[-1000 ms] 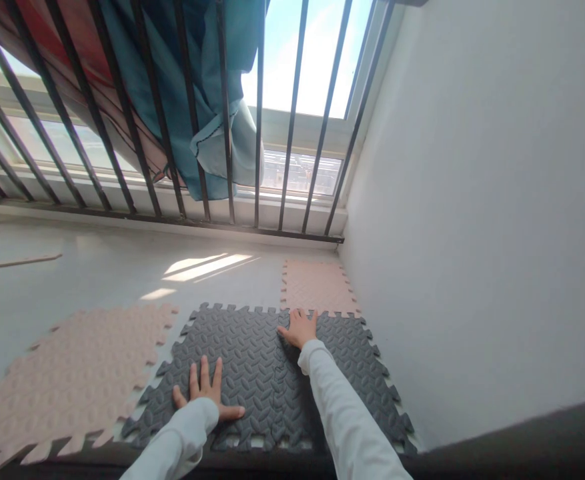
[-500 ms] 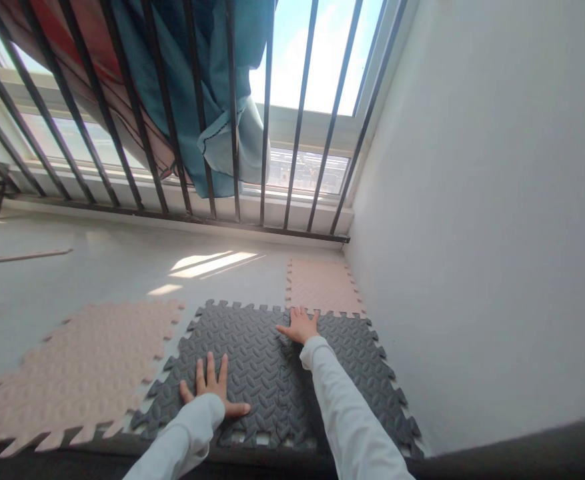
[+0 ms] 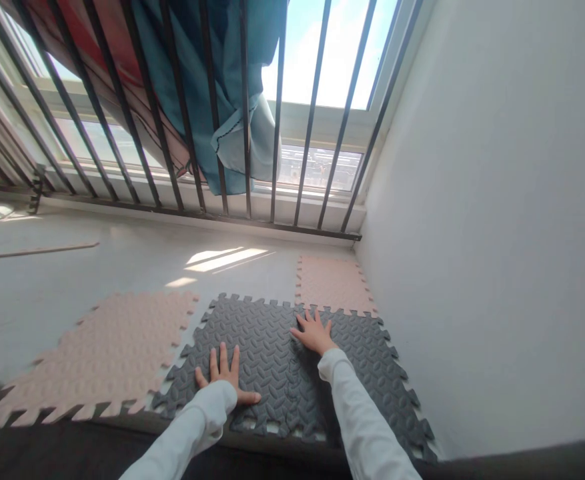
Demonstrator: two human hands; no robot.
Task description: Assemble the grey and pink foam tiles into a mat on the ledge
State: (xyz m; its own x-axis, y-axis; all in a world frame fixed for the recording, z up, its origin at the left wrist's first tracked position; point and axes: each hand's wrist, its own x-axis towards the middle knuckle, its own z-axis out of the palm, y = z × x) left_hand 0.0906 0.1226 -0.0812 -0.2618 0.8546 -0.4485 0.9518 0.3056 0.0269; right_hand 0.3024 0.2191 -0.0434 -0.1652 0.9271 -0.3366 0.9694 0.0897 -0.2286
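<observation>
We have 2 dark grey foam mats side by side at the near middle of the floor [image 3: 132, 270]: the left grey mat [image 3: 259, 327] and the right grey mat [image 3: 372, 367], meeting along a seam. Our left hand [image 3: 225, 373] lies palm down on the left grey mat, fingers spread. Our right hand [image 3: 315, 332], its fingers spread too, rests on the far part of the grey mats, close to the seam. We keep the 2 hands apart.

At the far edge of the right grey mat, we see a far pink mat [image 3: 333, 283] bordering it. Left of the grey mats, across a strip of floor, lies a left pink mat [image 3: 117, 350].

Farther left is a thin strip [image 3: 47, 250]. A dark railing [image 3: 322, 233] stands at the far side, with hanging cloth [image 3: 195, 87] behind its bars; a white wall [image 3: 497, 233] rises at right.
</observation>
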